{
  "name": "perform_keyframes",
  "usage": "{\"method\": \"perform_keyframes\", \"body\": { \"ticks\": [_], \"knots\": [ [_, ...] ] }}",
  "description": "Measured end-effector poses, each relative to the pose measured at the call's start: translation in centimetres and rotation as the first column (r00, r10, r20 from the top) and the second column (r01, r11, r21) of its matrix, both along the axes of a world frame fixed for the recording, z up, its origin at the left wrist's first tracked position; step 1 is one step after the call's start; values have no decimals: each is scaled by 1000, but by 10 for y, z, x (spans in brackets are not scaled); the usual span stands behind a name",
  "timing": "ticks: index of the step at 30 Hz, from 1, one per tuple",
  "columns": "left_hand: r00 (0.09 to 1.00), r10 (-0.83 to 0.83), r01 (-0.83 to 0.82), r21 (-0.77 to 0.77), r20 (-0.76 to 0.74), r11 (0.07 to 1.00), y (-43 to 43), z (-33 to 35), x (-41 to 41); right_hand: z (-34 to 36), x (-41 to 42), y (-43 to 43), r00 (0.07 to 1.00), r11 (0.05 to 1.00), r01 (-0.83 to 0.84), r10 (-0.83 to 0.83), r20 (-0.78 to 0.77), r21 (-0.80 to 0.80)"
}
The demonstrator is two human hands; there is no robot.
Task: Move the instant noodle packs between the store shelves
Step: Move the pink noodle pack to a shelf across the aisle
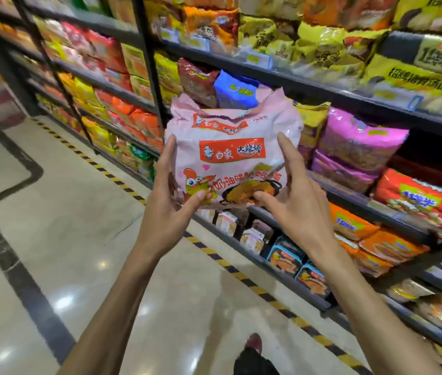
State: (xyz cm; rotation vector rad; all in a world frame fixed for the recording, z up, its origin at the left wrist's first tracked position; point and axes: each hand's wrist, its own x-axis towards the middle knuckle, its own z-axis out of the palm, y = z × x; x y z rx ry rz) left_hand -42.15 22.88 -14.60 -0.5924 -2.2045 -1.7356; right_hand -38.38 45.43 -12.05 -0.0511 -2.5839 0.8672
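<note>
A pink instant noodle multipack (234, 147) with red labels and a cartoon chicken is held upright in the air in front of the shelves. My left hand (172, 193) grips its lower left edge, thumb on the front. My right hand (292, 190) holds its right side, thumb on the lower front and index finger up along the pack. Behind it on the middle shelf stand a dark red pack (196, 82) and a blue pack (232, 89).
Dark metal shelves (349, 100) full of noodle packs run along the right: yellow ones above, magenta packs (357, 142) and orange packs (417, 198) beside the held pack, boxed noodles (284, 259) lower down. Glossy floor with yellow-black hazard tape (214, 253) lies left.
</note>
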Motion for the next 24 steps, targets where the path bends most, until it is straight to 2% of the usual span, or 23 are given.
{"method": "perform_keyframes", "body": {
  "ticks": [8, 20, 24],
  "knots": [
    [978, 208, -208, 10, -18, 978, -85, 17, -37, 27, -76, -79, 979, 979, -197, 199, -47, 54],
    [950, 311, -311, 18, 3, 950, -223, 52, -172, 47, -246, -218, 926, 940, -337, 340, -162, 49],
    [932, 361, -362, 15, 31, 932, -271, 53, -215, 46, -301, -268, 919, 931, -366, 363, -155, 13]
  ]
}}
